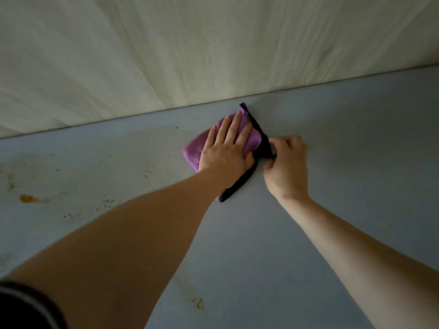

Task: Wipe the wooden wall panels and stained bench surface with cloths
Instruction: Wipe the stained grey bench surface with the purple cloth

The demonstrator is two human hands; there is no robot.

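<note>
Grey-blue bench (332, 186), yellow stains (27, 198) at 9 o'clock. Left hand (225, 150) lies flat, fingers straight, pressing purple cloth (192, 153) at centre. Right hand (287, 165) at 3 o'clock pinches its black edge (263, 143). Pale wood wall panel (213, 43) beyond at 12 o'clock.

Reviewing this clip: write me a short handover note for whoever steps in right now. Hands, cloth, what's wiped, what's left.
Left hand: flat, fingers straight, pressing the purple cloth onto the bench.
Right hand: pinch grip on the cloth's black edge.
Cloth lies near the joint with the wall panels.
Done: the bench to the right looks free of marks.
Left: yellow stain and brown specks at left, another patch nearer the person. Whether the panels are wiped cannot be told.
</note>
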